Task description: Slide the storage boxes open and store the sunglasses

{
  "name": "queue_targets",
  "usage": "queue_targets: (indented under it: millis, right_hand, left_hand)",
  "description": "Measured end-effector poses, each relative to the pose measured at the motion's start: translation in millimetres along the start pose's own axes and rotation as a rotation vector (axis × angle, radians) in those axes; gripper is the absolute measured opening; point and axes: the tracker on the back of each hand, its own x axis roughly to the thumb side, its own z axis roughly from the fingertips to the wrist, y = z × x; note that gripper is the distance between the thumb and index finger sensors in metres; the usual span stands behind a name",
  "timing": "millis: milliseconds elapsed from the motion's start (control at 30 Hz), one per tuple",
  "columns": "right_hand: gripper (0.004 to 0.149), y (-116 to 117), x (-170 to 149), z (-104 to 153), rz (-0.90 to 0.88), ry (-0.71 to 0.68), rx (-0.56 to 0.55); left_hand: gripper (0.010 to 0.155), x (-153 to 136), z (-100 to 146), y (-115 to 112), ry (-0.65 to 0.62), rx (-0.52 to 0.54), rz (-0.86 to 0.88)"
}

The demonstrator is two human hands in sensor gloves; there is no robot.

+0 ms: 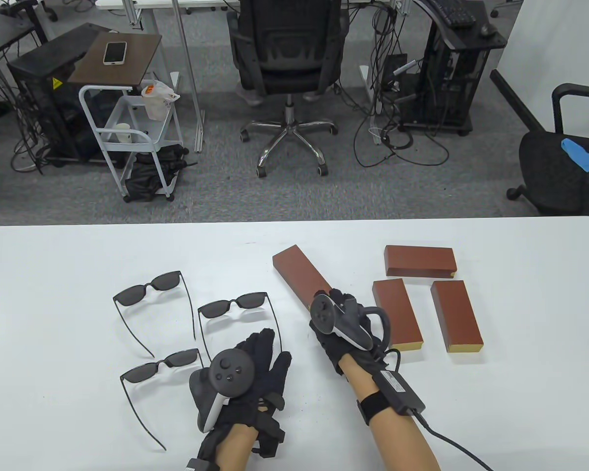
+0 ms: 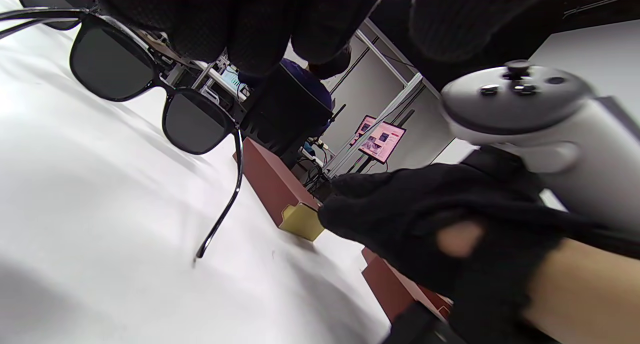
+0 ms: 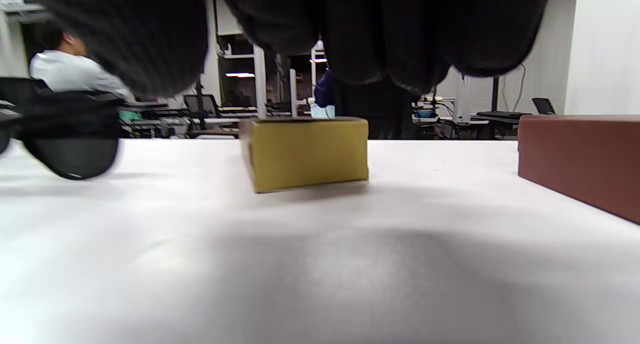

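Left hand [image 1: 255, 368] flat beside sunglasses [image 1: 235, 309]

Yellow box end [image 3: 305, 153] — gloved fingers [image 3: 385, 29] above

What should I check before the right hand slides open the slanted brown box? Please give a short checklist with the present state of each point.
1. Right hand at the near end of the slanted box: ok, its fingers touch the yellow inner end.
2. Firm grip on that end: cannot tell; the fingers hide the contact.
3. Box already opened: not ok; only the yellow end face shows.
4. Left hand free to help: ok, it lies open on the table, holding nothing.
5. Sunglasses ready: ok, three pairs lie unfolded, the nearest left of the box.
6. Other three boxes out of the way: ok, they lie apart on the right.
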Motion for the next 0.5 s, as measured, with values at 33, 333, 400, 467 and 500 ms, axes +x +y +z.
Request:
queue_targets:
  millis: [33,333,400,467,500]
  right_hand:
    - [0.06,-5,-1,8,-0.013,-0.02,-0.002]
    - [0.06,-43,-32,74,-0.095,-0.074,-0.03]
    - [0.058,-46,-44,87,-0.121,-0.06,-0.028]
    - [0.058,-47,-55,96,-0.134,-0.041,-0.022]
    - [0.058,-47,-61,99,-0.135,-0.03,-0.018]
  left_hand:
    - [0.07,1,0,1,-0.002,0.009,-0.005]
    - [0.067,4,1,1,-0.017,0.031,-0.055]
    - [0.067,4,0,1,-0.014,0.043,-0.076]
    - [0.067,4,1,3,-0.009,0.055,-0.102]
    - [0.067,3,0,3,-0.009,0.06,-0.113]
